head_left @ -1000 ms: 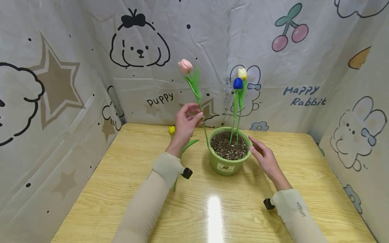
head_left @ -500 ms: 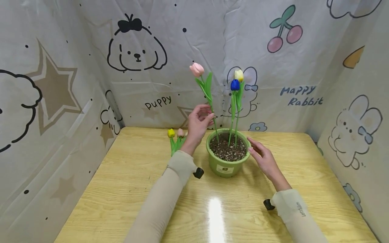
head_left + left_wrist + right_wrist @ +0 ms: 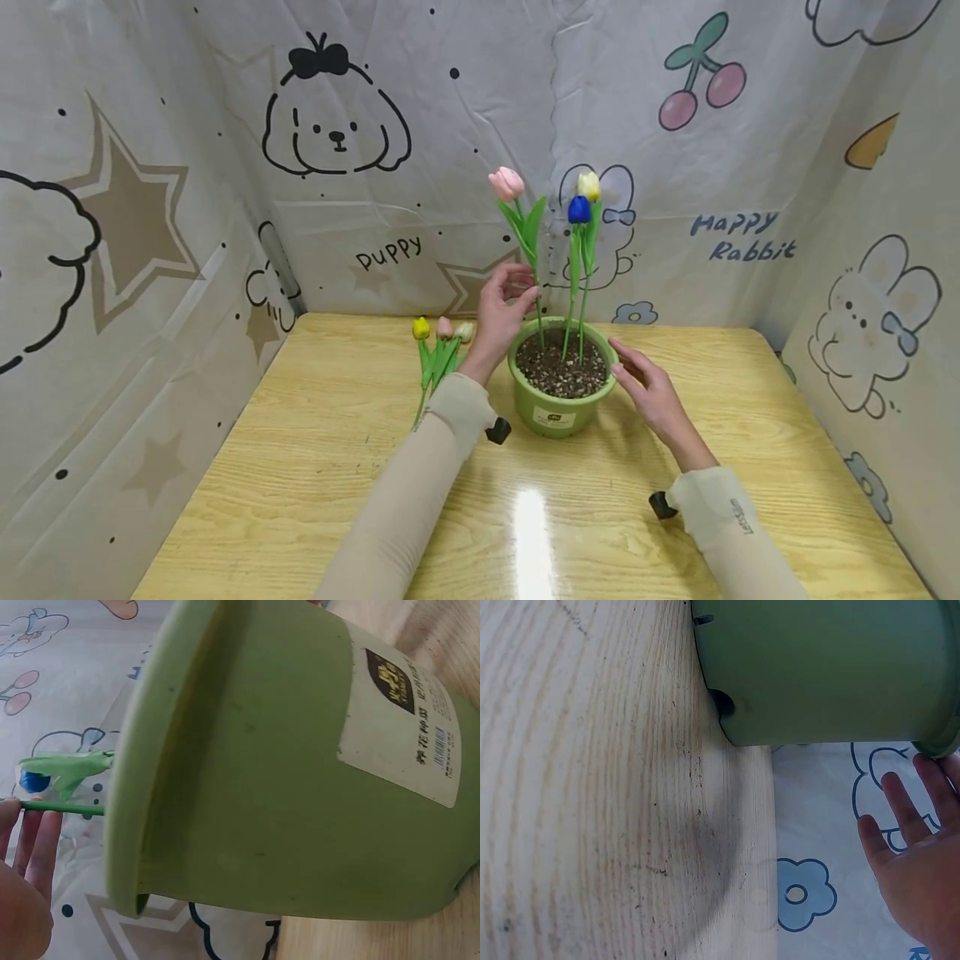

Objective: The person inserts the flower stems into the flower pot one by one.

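Wood-grain table (image 3: 300,500); curtain (image 3: 480,117) reads "puppy", "Happy Rabbit"; green flowerpot (image 3: 527,404) bears Chinese-lettered label (image 3: 554,418). Left hand (image 3: 504,312) pinches pink tulip (image 3: 532,233), stem reaching the soil (image 3: 558,375); right hand (image 3: 652,398), fingers extended, touches rim (image 3: 934,748).

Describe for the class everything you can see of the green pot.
The green pot, apparently plastic, has a thick rim, tapering wall, base notches and a pale label with a dark emblem. It stands upright on the wooden table, holding dark, speckled soil and three tulips. The right hand touches its rim.
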A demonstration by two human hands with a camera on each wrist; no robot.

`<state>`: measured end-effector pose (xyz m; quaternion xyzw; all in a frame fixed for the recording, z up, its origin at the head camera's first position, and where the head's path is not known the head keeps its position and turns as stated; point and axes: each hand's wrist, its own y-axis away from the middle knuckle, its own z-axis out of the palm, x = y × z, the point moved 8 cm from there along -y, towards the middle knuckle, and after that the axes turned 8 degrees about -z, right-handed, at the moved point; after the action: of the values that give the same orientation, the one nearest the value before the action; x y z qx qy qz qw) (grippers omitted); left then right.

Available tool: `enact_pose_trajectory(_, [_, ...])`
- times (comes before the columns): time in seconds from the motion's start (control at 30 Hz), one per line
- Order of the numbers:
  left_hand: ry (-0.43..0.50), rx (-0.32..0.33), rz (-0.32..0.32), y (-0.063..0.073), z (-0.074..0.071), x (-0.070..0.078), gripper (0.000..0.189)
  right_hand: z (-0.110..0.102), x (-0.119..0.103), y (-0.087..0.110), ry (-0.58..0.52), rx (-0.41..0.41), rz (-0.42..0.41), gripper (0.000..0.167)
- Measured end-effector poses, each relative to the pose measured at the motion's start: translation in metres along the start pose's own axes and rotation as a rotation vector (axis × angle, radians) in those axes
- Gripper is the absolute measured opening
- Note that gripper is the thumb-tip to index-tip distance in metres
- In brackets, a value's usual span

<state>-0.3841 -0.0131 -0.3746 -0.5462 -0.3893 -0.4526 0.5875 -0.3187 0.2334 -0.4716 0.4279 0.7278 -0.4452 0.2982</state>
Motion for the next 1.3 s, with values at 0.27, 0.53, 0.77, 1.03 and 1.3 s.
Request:
enact_pose_trajectory(0.27, [-0.026, -0.012, 0.008, -0.001, 0.003, -0.007, 0.028, 0.0, -0.001, 0.0, 0.004, -0.001, 0.004, 0.05])
enact_pose_trajectory(0.53, [-0.09, -0.042, 0.038, -0.001, 0.01, -0.008, 0.027, 0.0, -0.002, -0.001, 0.01, -0.001, -0.002, 0.05])
enact_pose_trajectory(0.77, [-0.191, -0.059, 0.04, 0.003, 0.013, -0.012, 0.03, 0.0, -0.001, -0.001, 0.008, -0.004, 0.0, 0.05])
enact_pose_trajectory(1.03, [-0.271, -0.092, 0.025, 0.006, 0.016, -0.02, 0.025, 0.0, -0.001, 0.0, -0.01, 0.008, -0.015, 0.049])
enact_pose_trajectory(1.3, [-0.257, -0.091, 0.027, 0.005, 0.018, -0.024, 0.024, 0.0, -0.002, 0.0, -0.004, 0.01, -0.007, 0.049])
